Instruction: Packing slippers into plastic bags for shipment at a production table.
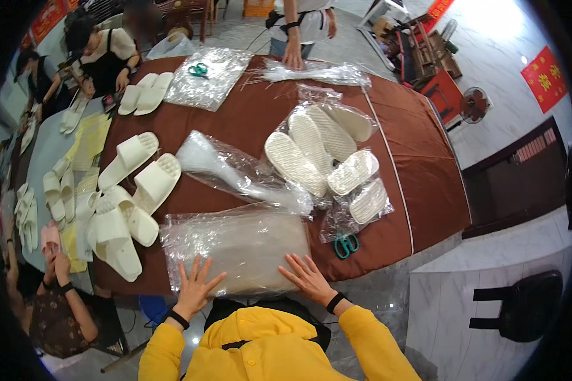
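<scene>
Nearest to me, two arms in yellow sleeves [162, 352] reach over the near edge of the table. The left hand [196, 291] lies palm down on the near left part of a stack of clear bags [241, 244], its fingers spread apart. The right hand [309, 279] lies at the near right corner of the stack, its fingers apart as well and pinching nothing.

The stack sits flat at the near edge of the brown cloth [426, 209]: a broad, glossy rectangle, see-through enough for the brown to come up as a milky beige, with crinkles and bright glints along its far and left edges. How many layers it holds I can't fairly tell through the glare.

Just beyond its right side lie green-handled scissors [346, 246]. To the left, loose cream slippers [114, 238] overlap in a cluster. Farther in, a long, whitish plastic bundle [216, 165] slants across the middle, and right of it bagged slippers [295, 159] show their textured soles. At the far side, a co-worker's hand [292, 56] rests by a bunch of clear plastic [324, 73].
</scene>
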{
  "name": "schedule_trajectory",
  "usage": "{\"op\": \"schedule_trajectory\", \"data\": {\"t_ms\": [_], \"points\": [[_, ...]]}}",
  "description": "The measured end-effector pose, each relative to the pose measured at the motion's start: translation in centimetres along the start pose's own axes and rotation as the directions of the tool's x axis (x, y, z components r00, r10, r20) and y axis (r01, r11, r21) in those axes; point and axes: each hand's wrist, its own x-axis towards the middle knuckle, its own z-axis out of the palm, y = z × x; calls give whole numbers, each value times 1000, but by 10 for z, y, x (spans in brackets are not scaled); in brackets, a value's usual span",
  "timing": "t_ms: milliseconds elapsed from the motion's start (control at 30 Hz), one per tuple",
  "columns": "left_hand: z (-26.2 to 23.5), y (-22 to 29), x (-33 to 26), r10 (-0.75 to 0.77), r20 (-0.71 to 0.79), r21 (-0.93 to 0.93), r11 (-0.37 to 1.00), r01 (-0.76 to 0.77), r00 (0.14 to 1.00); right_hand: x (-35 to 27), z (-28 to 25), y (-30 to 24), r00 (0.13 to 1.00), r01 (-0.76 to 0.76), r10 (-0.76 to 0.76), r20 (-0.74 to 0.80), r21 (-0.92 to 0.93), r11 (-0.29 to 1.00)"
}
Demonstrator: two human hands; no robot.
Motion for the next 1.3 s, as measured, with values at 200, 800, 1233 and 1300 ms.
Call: {"op": "schedule_trajectory", "data": {"t_ms": [200, 800, 1233, 1300], "points": [[-9, -4, -3, -46, -11, -72, 996, 46, 999, 1, -8, 3, 1000, 8, -6, 20, -88, 996], [-49, -13, 30, -178, -104, -222, 963, 152, 978, 290, -117, 121, 822, -455, 487, -296, 173, 873], [-129, -48, 136, -490, 129, -984, -174, 49, 862, 227, -200, 121, 888, 390, -245, -389, 356, 849], [-121, -62, 166, -436, 230, -918, -395, 45, 870, 201, -248, 136, 927, 355, -200, -319, 566, 744]]}}
